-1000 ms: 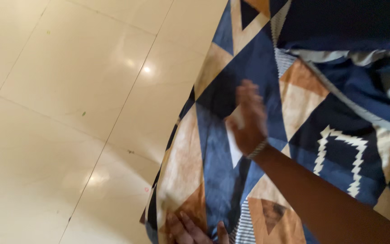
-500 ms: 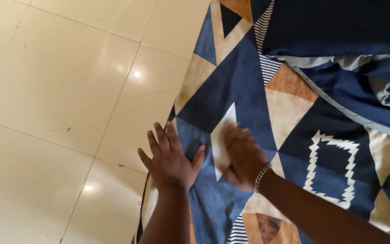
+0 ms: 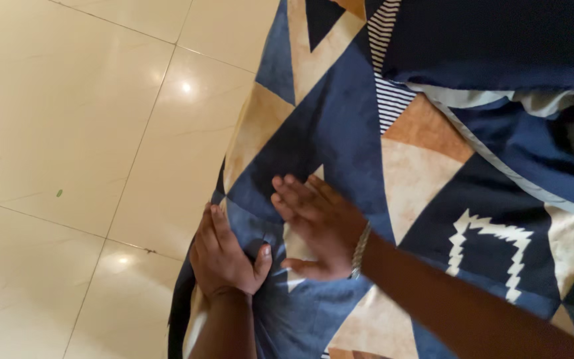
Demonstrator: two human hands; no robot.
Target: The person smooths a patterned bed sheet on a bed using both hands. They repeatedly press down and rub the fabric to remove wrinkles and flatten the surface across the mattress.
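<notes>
A bed sheet (image 3: 340, 126) with blue, tan, cream and striped triangles covers the bed on the right. My left hand (image 3: 224, 256) lies flat at the sheet's left edge, fingers together and pointing up, where the cloth drops over the side. My right hand (image 3: 317, 223), with a metal bracelet on the wrist, is pressed flat on the sheet just to the right of the left hand, fingers spread and pointing up-left. Neither hand holds anything.
A glossy cream tiled floor (image 3: 81, 133) fills the left half. A dark blue pillow or folded cover (image 3: 493, 40) lies at the top right, with a rumpled blue and grey blanket (image 3: 546, 146) below it.
My left hand came up from the bottom edge and now rests flat on the sheet's side. My right hand slid down and left across the sheet toward it.
</notes>
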